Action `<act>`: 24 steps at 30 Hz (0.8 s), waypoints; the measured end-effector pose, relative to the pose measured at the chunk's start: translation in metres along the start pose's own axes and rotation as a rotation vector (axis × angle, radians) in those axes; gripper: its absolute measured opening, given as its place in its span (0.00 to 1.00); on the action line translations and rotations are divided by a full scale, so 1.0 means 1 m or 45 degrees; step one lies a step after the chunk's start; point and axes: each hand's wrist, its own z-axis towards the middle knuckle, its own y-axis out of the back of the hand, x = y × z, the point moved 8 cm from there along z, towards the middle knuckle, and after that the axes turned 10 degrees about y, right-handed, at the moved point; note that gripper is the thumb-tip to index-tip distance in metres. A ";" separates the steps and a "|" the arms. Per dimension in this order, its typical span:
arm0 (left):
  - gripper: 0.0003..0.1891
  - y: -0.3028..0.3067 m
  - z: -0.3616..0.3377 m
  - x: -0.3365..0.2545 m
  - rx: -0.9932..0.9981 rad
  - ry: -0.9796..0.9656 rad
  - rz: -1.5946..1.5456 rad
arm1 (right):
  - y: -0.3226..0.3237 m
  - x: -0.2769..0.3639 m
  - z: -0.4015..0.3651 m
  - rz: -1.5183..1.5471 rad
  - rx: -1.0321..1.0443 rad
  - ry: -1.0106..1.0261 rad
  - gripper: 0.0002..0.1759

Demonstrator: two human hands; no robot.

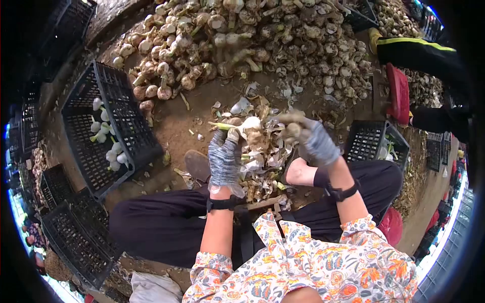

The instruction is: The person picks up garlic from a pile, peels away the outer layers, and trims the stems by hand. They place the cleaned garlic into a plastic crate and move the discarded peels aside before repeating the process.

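Between the two feet, just above the peelings, the left hand (224, 154) has its fingers closed on a pale garlic bulb (251, 124), thumb up against it, the green stem pointing left across the fingertips! The bulb sits clear of the ground (174, 123), root side toward the right hand (316, 141). And that right hand is a blur at the fingers; they look bent, but how far they open, or whether they grip anything, I cannot tell. Both hands wear striped grey gloves, with dark bands at the wrists.

Below them, loose peelings (260, 164) litter the ground between a brown shoe (197, 165) and a bare ankle (301, 174). Out to the left stands a black crate (129, 116), with clean white bulbs (103, 128) lying inside along the edge nearest the hands! Over to the right, another crate (362, 139) shows pale bulbs toward its right-hand edge. Beyond the hands, a great heap of garlic (313, 45) spreads over the far edge of the ground, and at its right, past a red seat (397, 94), stretches another person's dark trouser leg (417, 53), striped yellow!
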 end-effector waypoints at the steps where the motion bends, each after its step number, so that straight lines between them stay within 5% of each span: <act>1: 0.11 0.001 0.000 0.007 -0.002 0.100 -0.079 | -0.004 -0.002 0.002 -0.002 -0.002 0.005 0.20; 3: 0.08 0.001 -0.002 0.014 -0.045 0.188 -0.164 | -0.011 -0.017 0.002 0.387 -0.134 -0.113 0.23; 6: 0.08 0.004 0.001 0.025 -0.118 0.264 -0.146 | -0.041 -0.022 0.000 -0.144 0.049 -0.022 0.24; 8: 0.07 0.006 -0.002 0.022 -0.135 0.273 -0.156 | -0.028 -0.028 0.010 0.977 0.069 -0.188 0.19; 10: 0.09 0.010 -0.003 0.011 -0.204 0.138 0.003 | 0.002 -0.004 0.015 1.737 -0.323 -0.105 0.11; 12: 0.09 0.009 0.000 0.015 -0.181 0.142 -0.044 | 0.027 -0.006 0.013 0.750 -0.351 0.006 0.13; 14: 0.10 0.008 0.002 0.021 -0.215 0.161 0.059 | 0.024 -0.023 0.014 -0.391 -0.107 0.129 0.13; 16: 0.09 0.010 0.005 0.024 -0.206 0.110 0.195 | 0.011 -0.017 0.002 -0.906 -0.197 0.449 0.12; 18: 0.08 -0.004 -0.005 0.004 -0.187 -0.156 0.517 | 0.004 -0.054 0.008 -0.074 -0.212 0.079 0.12; 21: 0.08 -0.019 -0.012 -0.005 -0.077 -0.318 0.610 | -0.018 -0.038 0.017 -0.559 -0.079 0.153 0.13; 22: 0.08 -0.028 -0.017 -0.010 0.011 -0.484 0.700 | -0.020 -0.031 0.019 -0.556 -0.084 0.149 0.13; 24: 0.10 -0.025 -0.017 -0.005 0.060 -0.404 0.641 | -0.029 -0.030 0.021 -0.364 0.055 -0.057 0.17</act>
